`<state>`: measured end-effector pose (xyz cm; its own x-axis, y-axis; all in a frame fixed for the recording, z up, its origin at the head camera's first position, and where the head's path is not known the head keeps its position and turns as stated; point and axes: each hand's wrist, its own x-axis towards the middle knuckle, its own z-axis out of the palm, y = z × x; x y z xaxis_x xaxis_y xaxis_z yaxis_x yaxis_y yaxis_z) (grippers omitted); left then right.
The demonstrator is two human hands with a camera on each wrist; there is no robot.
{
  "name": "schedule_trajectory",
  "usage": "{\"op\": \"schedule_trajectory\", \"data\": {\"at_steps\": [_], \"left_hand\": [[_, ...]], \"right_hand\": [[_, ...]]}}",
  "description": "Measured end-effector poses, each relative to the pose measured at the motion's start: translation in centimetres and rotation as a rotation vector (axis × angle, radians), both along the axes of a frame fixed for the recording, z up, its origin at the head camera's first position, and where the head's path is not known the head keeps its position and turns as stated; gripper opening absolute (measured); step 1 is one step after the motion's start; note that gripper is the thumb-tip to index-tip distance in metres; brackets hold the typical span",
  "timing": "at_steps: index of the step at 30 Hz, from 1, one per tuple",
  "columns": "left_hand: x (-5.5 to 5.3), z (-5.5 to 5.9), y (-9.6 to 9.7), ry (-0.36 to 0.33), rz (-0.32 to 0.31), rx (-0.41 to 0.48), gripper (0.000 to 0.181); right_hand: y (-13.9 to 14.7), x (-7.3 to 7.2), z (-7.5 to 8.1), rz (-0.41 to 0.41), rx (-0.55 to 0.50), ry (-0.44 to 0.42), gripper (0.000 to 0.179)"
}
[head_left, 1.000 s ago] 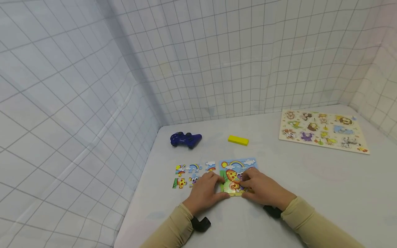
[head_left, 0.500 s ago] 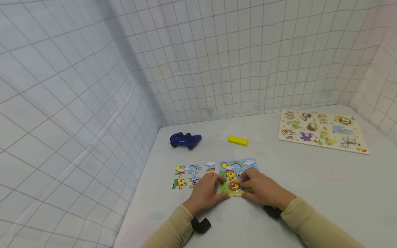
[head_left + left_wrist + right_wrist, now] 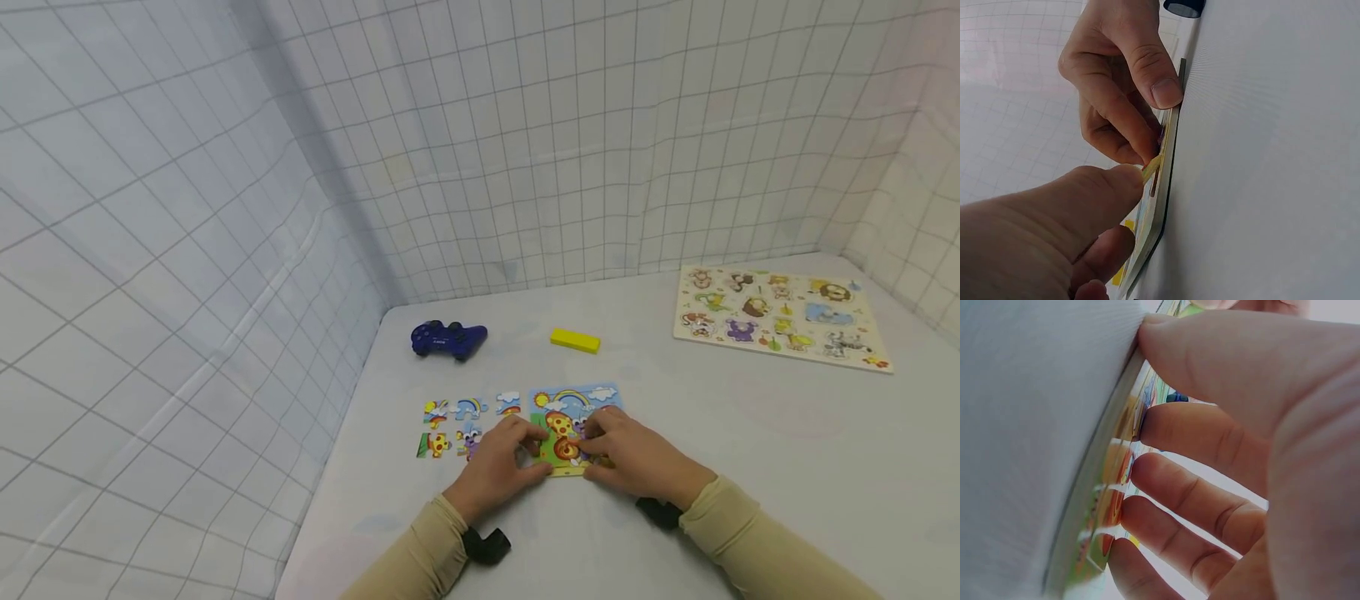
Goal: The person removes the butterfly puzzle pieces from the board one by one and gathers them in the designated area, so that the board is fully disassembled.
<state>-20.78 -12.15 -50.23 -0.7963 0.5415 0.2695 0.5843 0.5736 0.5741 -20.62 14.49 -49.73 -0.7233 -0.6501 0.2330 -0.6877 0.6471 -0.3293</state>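
A small picture puzzle board [image 3: 537, 398] with a rainbow and cartoon animals lies flat on the table between both hands. My left hand [image 3: 495, 462] is at its lower left corner. In the left wrist view, its thumb and fingers pinch a thin puzzle piece [image 3: 1152, 167], tilted, with the lower edge right at the board. From the right, my right hand [image 3: 637, 457] rests on the board, its thumb on the front edge and relaxed fingertips [image 3: 1147, 464] touching the picture face. Its fingers cover the board's right part.
Several loose puzzle pieces [image 3: 433, 444] lie left of the board, partly behind the left hand. Farther back are a dark blue game controller [image 3: 448, 339] and a yellow block [image 3: 575, 341]. A larger animal puzzle board [image 3: 780, 317] lies at the back right, near the gridded curtain [image 3: 525, 150].
The picture at the board's lower left has turned from a shiny, pale look to clear green with a lion's head. My left fingers have shifted slightly; the right hand stays in place.
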Motion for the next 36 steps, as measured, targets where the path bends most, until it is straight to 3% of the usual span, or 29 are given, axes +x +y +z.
{"op": "schedule_trajectory", "data": {"at_steps": [3, 7, 9, 12, 15, 20, 24, 27, 30, 36], "left_hand": [[0.0, -0.1, 0.0, 0.036, -0.018, 0.068, 0.038], [0.1, -0.2, -0.1, 0.001, -0.009, 0.161, 0.034], [0.2, -0.3, -0.1, -0.034, 0.025, 0.193, 0.033], [0.8, 0.1, -0.6, -0.106, 0.104, 0.227, 0.032], [2.1, 0.8, -2.3, -0.168, 0.215, 0.250, 0.033], [5.5, 1.7, -7.8, -0.224, 0.417, 0.309, 0.032], [7.4, 1.3, -12.0, -0.238, 0.604, 0.283, 0.029], [7.5, 0.9, -13.7, -0.267, 0.682, 0.243, 0.024], [7.2, 0.7, -14.0, -0.281, 0.706, 0.213, 0.022], [7.2, 0.7, -13.8, -0.222, 0.770, 0.146, 0.024]], "right_hand": [[-0.1, 0.0, 0.1, -0.001, 0.003, -0.002, 0.034], [0.0, 0.0, 0.2, 0.010, -0.008, -0.001, 0.033], [0.0, 0.0, 0.2, 0.014, -0.015, 0.002, 0.032], [0.0, 0.1, 0.1, 0.015, -0.027, 0.009, 0.031], [-0.1, 0.2, -0.1, 0.014, -0.041, 0.017, 0.029], [-0.5, 0.3, -0.3, 0.022, -0.063, 0.022, 0.030], [-0.5, 0.6, -0.2, 0.012, -0.047, 0.025, 0.034], [-0.3, 0.7, 0.0, -0.018, -0.015, 0.013, 0.036], [-0.1, 0.7, 0.1, -0.034, -0.003, 0.001, 0.036], [-0.1, 0.6, 0.1, -0.021, -0.008, -0.009, 0.037]]}}
